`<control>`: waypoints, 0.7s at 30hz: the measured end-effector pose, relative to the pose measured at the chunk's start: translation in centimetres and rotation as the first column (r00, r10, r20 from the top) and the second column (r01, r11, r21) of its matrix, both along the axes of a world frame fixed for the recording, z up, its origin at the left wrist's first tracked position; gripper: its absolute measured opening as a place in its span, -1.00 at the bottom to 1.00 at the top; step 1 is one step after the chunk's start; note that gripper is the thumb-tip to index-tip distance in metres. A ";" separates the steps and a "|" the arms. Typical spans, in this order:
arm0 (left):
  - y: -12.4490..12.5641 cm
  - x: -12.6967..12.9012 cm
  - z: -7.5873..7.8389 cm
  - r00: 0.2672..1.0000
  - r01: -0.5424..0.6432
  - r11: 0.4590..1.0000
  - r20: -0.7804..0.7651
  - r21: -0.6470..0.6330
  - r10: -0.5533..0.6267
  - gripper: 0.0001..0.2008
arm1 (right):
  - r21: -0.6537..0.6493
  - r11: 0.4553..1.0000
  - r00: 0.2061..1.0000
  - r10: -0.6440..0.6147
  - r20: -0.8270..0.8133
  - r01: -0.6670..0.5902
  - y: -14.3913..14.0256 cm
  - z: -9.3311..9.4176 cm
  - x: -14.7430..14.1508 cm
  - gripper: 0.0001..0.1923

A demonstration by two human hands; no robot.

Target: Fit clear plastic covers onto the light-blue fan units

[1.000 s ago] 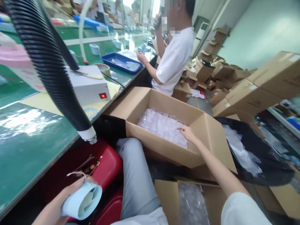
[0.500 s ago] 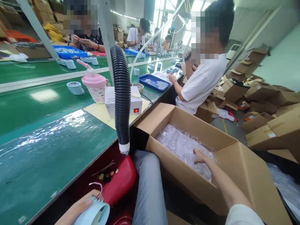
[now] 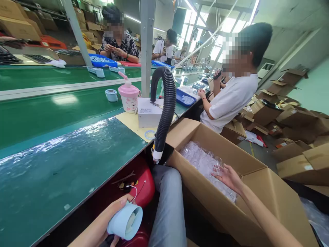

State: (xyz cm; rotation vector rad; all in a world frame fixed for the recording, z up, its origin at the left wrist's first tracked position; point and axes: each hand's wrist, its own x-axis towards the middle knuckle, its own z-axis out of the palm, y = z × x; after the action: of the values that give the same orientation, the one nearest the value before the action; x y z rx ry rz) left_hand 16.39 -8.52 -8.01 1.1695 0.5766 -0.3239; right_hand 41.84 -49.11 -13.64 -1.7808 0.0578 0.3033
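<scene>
My left hand [image 3: 113,214] grips a pale blue round fan housing [image 3: 125,222] with thin white and red wires [image 3: 133,192] sticking out of it, low beside my grey trouser leg. My right hand [image 3: 227,175] is lifted just above the open cardboard box [image 3: 239,219] and pinches a small clear plastic cup [image 3: 218,164]. The box holds a heap of clear plastic cups [image 3: 203,164].
A green bench [image 3: 59,154] runs along my left, with a black ribbed hose [image 3: 164,113] hanging over its edge, a white box unit [image 3: 149,111] and a pink jug [image 3: 128,97]. A red bin [image 3: 138,185] sits under the bench. A seated person in white [image 3: 228,99] works ahead; cartons pile up at right.
My right hand has come up out of the heap with one clear cup. My left hand has raised the blue housing a little. The view has tilted up and leftwards.
</scene>
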 end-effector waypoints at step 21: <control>1.7 -3.8 0.3 0.996 -0.023 0.991 -0.083 -0.130 0.012 -0.56 | -0.138 0.534 0.475 0.823 0.311 -0.834 21.8 5.1 -18.4 -0.55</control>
State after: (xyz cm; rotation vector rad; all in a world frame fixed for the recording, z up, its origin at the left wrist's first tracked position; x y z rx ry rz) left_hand 12.62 -6.86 -7.69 1.0274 0.6281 -0.3909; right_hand 23.39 -27.36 -8.52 -1.6785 -1.1213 0.6794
